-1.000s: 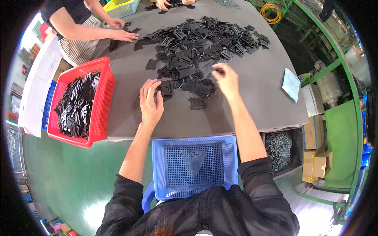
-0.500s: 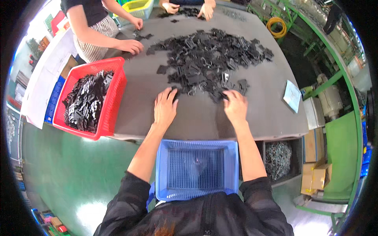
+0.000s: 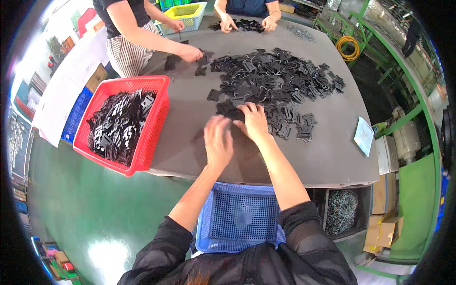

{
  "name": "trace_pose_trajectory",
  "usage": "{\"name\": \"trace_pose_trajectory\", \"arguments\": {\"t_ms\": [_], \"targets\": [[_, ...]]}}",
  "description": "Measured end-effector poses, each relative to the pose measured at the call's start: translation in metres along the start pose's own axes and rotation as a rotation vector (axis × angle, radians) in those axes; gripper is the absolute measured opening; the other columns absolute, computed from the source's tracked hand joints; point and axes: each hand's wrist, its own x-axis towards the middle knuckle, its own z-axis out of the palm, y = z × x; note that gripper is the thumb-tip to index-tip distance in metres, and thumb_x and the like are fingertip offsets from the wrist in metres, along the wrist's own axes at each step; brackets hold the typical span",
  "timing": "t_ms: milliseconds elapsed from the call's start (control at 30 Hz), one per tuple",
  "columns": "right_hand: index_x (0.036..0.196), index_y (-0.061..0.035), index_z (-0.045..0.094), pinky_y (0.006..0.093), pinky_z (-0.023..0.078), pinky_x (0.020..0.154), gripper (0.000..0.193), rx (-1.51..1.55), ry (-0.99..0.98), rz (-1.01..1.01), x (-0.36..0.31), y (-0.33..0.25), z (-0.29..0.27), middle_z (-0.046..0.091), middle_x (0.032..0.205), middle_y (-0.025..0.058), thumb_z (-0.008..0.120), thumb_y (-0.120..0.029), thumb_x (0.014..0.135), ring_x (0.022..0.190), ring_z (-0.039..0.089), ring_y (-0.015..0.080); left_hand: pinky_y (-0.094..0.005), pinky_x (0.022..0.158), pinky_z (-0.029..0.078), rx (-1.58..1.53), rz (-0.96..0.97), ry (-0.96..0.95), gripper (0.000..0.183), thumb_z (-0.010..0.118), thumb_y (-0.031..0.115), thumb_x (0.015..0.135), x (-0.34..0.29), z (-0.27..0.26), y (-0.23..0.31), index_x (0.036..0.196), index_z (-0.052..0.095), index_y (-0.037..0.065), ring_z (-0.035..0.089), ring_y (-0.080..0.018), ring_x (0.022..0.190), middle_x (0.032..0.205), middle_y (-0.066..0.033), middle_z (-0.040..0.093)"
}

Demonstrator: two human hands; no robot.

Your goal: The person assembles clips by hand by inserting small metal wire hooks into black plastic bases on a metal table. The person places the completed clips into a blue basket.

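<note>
A wide pile of small flat black parts (image 3: pixel 280 78), with hooks of bare metal among them, covers the middle of the grey table. At the pile's near left edge my right hand (image 3: pixel 256 124) has its thumb and fingers closed round a clump of black parts (image 3: pixel 230 110). Just left of it is my left hand (image 3: pixel 218 142), its fingers smeared by motion near the same clump. Whether it holds anything I cannot make out. Below my forearms sits a blue plastic basket (image 3: pixel 221 242), with a small translucent thing at its bottom.
A red basket (image 3: pixel 159 118) full of black parts stands at the table's left edge. Two people handle black parts at the far side, one person's hand (image 3: pixel 190 53) nearest the pile. A light blue packet (image 3: pixel 364 137) lies right. Below the edge, a bin holds metal hooks (image 3: pixel 341 211).
My right hand has moved left across the pile's near edge, and my left hand has come closer to it. The head view has shifted. The person at left has moved a hand toward the pile.
</note>
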Motion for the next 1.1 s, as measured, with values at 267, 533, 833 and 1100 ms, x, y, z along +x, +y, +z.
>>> {"name": "trace_pose_trajectory", "arguments": {"t_ms": [267, 533, 833, 1100], "targets": [[0.100, -0.0139, 0.067, 0.0393, 0.045, 0.090, 0.038, 0.018, -0.066, 0.134, -0.031, 0.044, -0.074, 0.055, 0.108, 0.0064, 0.079, -0.020, 0.065, 0.106, 0.050, 0.0289, -0.0440, 0.106, 0.030, -0.085, -0.310, 0.062, 0.050, 0.058, -0.005, 0.076, -0.005, -0.009, -0.028, 0.124, 0.048, 0.005, 0.035, -0.0351, 0.127, 0.132, -0.0167, 0.043], [0.112, -0.0109, 0.061, 0.0430, 0.041, 0.096, 0.042, 0.004, -0.048, -0.075, -0.012, 0.021, -0.055, 0.056, 0.116, 0.0069, 0.073, -0.022, 0.073, 0.113, 0.051, 0.0278, -0.0486, 0.106, 0.028, 0.463, -0.244, -0.103, 0.045, 0.062, 0.014, 0.082, 0.013, -0.027, -0.095, 0.124, 0.051, 0.007, 0.036, -0.0324, 0.129, 0.133, -0.0146, 0.044], [0.094, -0.0132, 0.067, 0.0503, 0.033, 0.103, 0.013, -0.140, -0.075, -0.217, -0.002, 0.003, -0.018, 0.065, 0.098, 0.0017, 0.061, -0.017, 0.083, 0.097, 0.060, 0.0194, -0.0469, 0.105, 0.033, 0.004, -0.032, -0.386, 0.039, 0.061, 0.013, 0.083, -0.009, -0.025, -0.041, 0.121, 0.054, 0.007, 0.037, -0.0345, 0.129, 0.132, -0.0144, 0.046], [0.130, -0.0274, 0.050, 0.0632, 0.023, 0.105, 0.040, -0.246, -0.220, -0.146, -0.038, 0.030, -0.049, 0.052, 0.133, -0.0021, 0.053, -0.030, 0.091, 0.128, 0.043, 0.0183, -0.0548, 0.110, 0.020, 0.299, 0.014, -0.545, 0.050, 0.057, 0.038, 0.087, 0.024, -0.004, -0.045, 0.133, 0.047, 0.020, 0.026, -0.0356, 0.135, 0.142, -0.0117, 0.037]]}}
